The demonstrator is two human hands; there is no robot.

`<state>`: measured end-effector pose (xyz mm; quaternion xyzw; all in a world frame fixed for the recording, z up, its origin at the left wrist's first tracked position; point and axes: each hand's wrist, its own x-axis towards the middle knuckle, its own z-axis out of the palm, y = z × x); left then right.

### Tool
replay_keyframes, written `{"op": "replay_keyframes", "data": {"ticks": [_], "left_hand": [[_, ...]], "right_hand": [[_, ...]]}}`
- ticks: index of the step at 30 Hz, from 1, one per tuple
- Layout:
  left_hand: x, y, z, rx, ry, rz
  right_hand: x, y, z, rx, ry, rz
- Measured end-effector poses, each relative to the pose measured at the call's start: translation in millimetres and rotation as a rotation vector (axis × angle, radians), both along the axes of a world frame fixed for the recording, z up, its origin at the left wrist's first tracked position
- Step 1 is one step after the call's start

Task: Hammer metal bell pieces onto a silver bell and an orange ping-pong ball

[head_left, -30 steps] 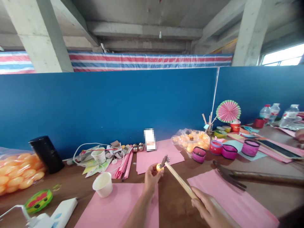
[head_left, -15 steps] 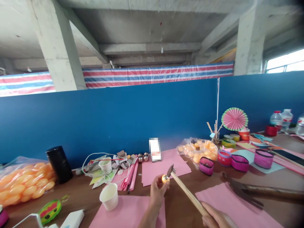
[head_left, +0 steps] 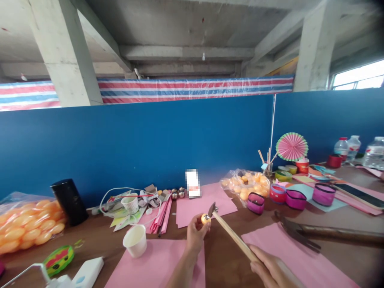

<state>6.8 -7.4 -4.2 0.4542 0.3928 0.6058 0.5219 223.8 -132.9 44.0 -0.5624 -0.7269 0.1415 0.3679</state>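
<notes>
My left hand (head_left: 196, 236) pinches an orange ball (head_left: 205, 219) with a small silvery piece on its top. My right hand (head_left: 267, 264) is wrapped round the wooden handle of a small hammer (head_left: 231, 231). The dark hammer head is just right of the ball, and another small silvery bit shows behind it. Pink paper (head_left: 168, 260) lies partly under my left forearm, with a white paper cup (head_left: 135, 241) at its far edge. More pink paper (head_left: 285, 244) lies beyond my right hand.
A large claw hammer (head_left: 336, 233) lies on the brown table at right. Bags of orange balls (head_left: 33, 224) stand left and back right. A black cylinder (head_left: 69, 202), purple bands (head_left: 296, 199), a phone (head_left: 358, 195) and a blue partition (head_left: 150, 140) surround the work area.
The view has shifted slightly, so most things sit a little further left and higher. My hands keep the same holds on the ball and small hammer.
</notes>
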Motion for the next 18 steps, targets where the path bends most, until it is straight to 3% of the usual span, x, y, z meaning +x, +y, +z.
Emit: {"op": "replay_keyframes", "data": {"ticks": [10,18], "left_hand": [[-0.2,4.3,-5.4,0.019,0.009,-0.015],[0.8,0.0,1.1,0.018,0.028,0.009]], "right_hand": [[-4.8,6.8,-32.8,0.029,-0.044,-0.059],[0.0,9.3,-33.0,-0.040,-0.081,-0.018]]}}
